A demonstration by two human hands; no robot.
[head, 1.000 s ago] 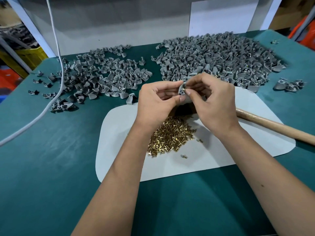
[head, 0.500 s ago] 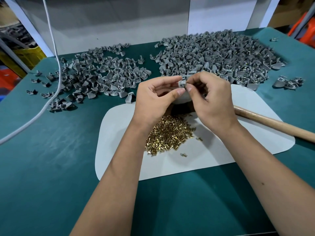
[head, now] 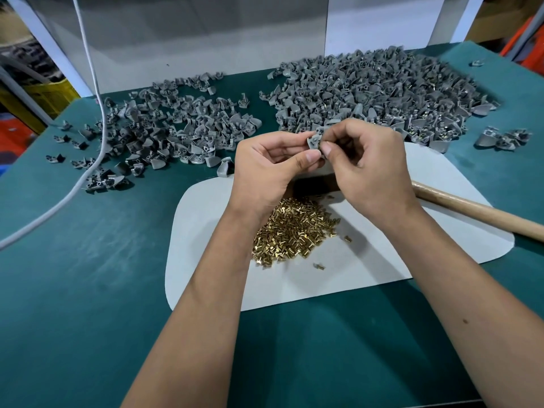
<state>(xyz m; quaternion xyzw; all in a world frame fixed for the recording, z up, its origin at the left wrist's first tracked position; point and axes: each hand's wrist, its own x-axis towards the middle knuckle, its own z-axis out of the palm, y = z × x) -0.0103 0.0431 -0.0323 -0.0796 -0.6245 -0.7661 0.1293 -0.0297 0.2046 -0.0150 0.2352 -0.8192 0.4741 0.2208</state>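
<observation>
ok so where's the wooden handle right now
In the head view the wooden handle lies on the right side, across the right end of the white mat, running from beside the right hand out past the picture's right edge.

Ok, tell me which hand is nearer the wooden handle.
Right. The right hand is just beside the wooden handle, at its inner end; the left hand sits beyond it, farther away.
</observation>
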